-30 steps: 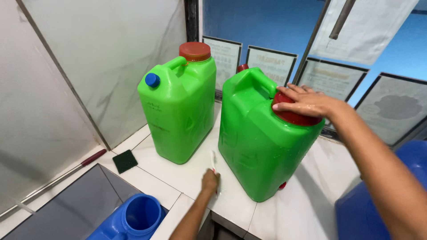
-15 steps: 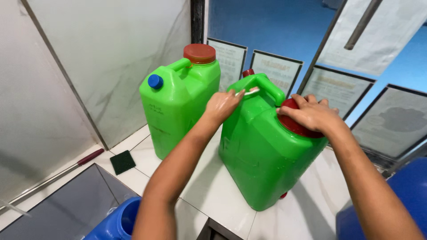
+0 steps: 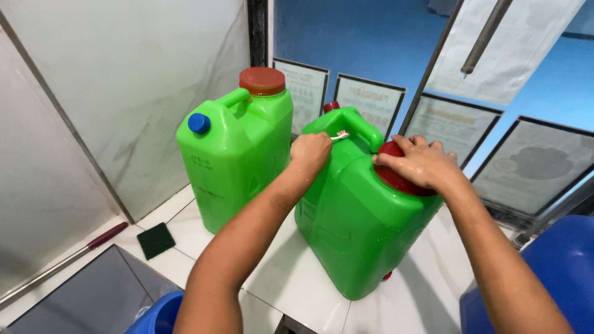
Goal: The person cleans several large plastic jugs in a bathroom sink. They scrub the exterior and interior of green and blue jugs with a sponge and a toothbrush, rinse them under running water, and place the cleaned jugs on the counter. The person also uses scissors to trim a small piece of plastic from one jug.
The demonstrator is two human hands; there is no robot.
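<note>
Standing are two green jerrycans (image 3: 365, 216): left grip (image 3: 310, 152) clamps a toothbrush (image 3: 340, 135), right grip (image 3: 421, 164) flat on one red cap (image 3: 396, 176).

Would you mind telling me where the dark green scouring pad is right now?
In the head view, the scouring pad lies flat on the white tiled counter at lower left, in front of the left green jerrycan and beside the maroon-handled tool.

- The left arm (image 3: 247, 229) reaches forward and up from the bottom edge, forearm bare, elbow bent.
- The left hand (image 3: 311, 152) is curled into a loose fist, knuckles up, fingers closed in a grip.
- The right arm (image 3: 495, 260) stretches in from the lower right.
- The right hand (image 3: 421, 164) lies palm down, fingers spread and slightly bent, pressing flat.
</note>
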